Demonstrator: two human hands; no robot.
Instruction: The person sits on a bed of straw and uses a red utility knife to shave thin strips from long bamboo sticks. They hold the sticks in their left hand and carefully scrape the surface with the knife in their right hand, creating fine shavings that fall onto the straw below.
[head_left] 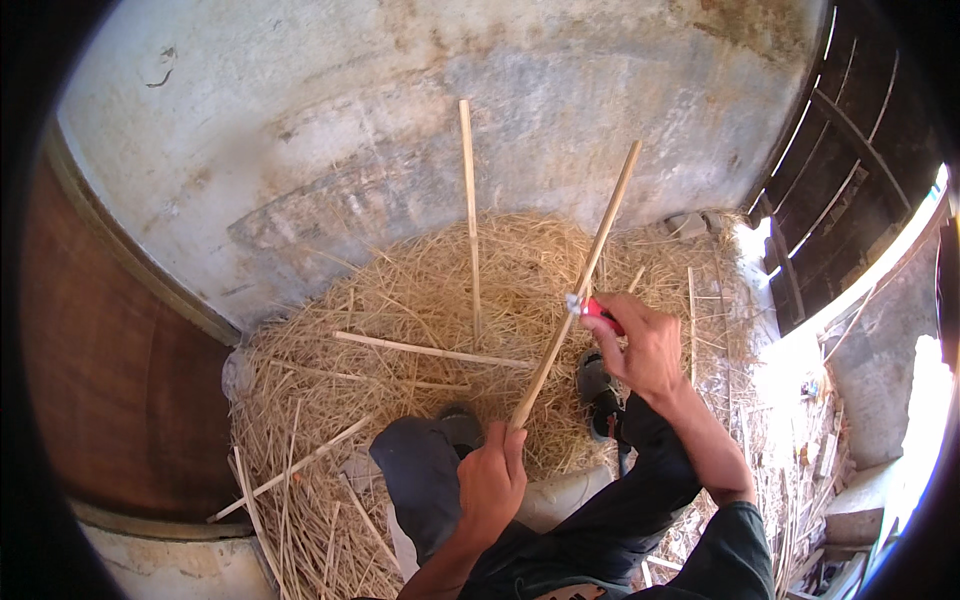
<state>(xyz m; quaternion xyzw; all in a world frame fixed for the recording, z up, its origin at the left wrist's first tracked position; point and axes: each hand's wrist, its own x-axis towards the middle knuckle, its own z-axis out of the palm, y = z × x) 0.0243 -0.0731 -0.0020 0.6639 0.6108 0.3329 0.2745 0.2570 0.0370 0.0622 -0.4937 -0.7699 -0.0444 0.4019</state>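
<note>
- Broadly, the stained wall (350, 130) backs the straw (400, 290), apparently serving as a prop for the upright stick (470, 200).
- The slanting stick (550, 358) rises over the straw, its tilt likely putting its middle within comfortable reach.
- The left hand (493, 475) wraps this stick's near end, seemingly to steady it.
- The right hand (645, 345) grips the red tool (603, 316), fingers closed around it.
- The tool's pale head (573, 303) sits at the slanting stick's middle, presumably to bear on it.
</note>
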